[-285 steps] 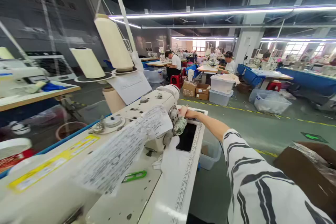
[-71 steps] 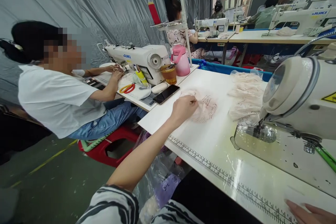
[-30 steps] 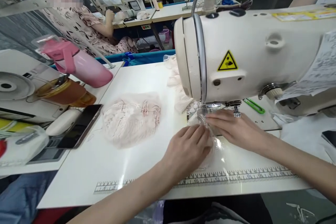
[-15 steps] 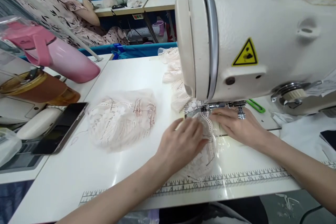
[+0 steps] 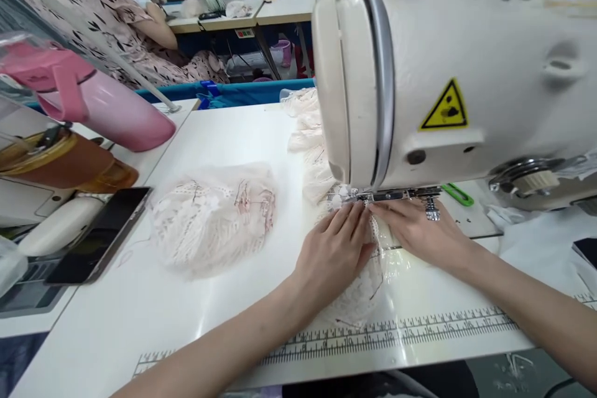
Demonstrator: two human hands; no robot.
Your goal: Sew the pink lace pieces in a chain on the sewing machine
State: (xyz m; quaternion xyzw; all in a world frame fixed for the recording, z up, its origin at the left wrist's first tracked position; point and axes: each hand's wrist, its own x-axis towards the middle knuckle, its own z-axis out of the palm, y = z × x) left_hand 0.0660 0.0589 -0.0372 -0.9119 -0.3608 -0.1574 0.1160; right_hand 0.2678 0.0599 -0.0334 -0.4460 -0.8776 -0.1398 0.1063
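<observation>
A strip of pale pink lace fabric (image 5: pixel 359 295) runs under the head of a white sewing machine (image 5: pixel 438 62). My left hand (image 5: pixel 333 255) lies flat on this lace, fingers stretched toward the presser foot and thumb out to the right. My right hand (image 5: pixel 420 233) rests flat on the right edge of the lace, its fingers partly behind the machine's metal attachment (image 5: pixel 392 194). The fingertips of both hands come close together just in front of the foot. The needle is hidden. More gathered lace (image 5: pixel 308 130) lies behind the machine head.
On the left of the table are a bundle of lace (image 5: pixel 209 221), a phone (image 5: pixel 100 236), a pink bottle (image 5: pixel 116 109) and an amber cup (image 5: pixel 69 161). A green thread snipper (image 5: pixel 459 194) lies under the machine arm. A printed ruler (image 5: pixel 349 342) follows the front edge. Another person (image 5: pixel 121 31) sits beyond.
My left hand has moved forward toward the foot, and its curled fingers have straightened out flat. My right hand has shifted slightly left on the lace. The view has tilted a little.
</observation>
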